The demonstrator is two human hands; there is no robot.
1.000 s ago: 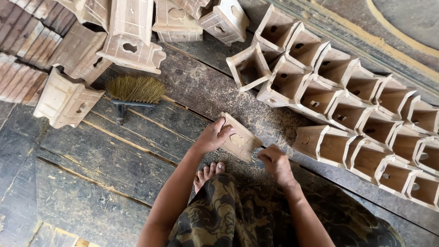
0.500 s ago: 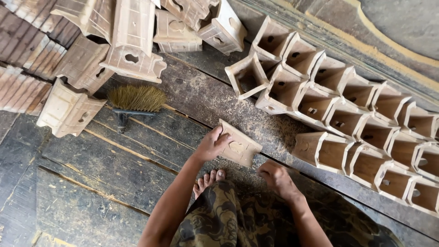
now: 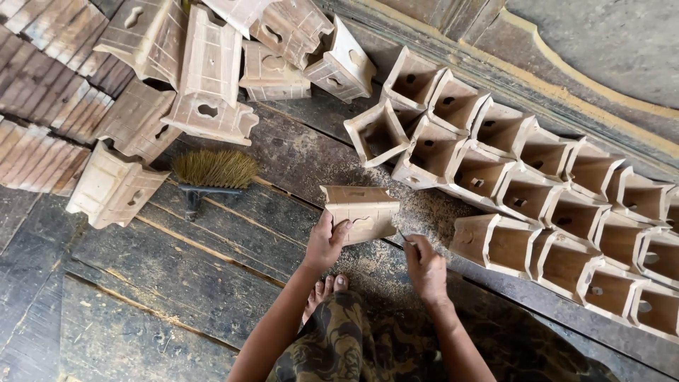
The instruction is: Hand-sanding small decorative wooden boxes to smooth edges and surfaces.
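Note:
My left hand (image 3: 327,242) grips a pale carved wooden box piece (image 3: 361,211) by its left end and holds it above the plank floor. It is a tapered hollow block with a cut-out hole in its face. My right hand (image 3: 423,263) is closed around a thin small tool (image 3: 406,240) whose tip points at the piece's lower right edge. Sawdust (image 3: 417,212) lies on the floor under and behind the piece. My bare foot (image 3: 324,290) and patterned cloth (image 3: 346,339) show below the hands.
Several open-topped wooden boxes (image 3: 537,205) stand in two rows along the right. More carved pieces (image 3: 212,78) are piled at upper left, beside ridged wooden slats (image 3: 42,134). A straw hand brush (image 3: 212,173) lies on the dark planks (image 3: 141,283) to the left.
The left hand has lifted and turned the wooden piece so its carved face shows. The right hand has moved up from the floor towards the piece's lower edge.

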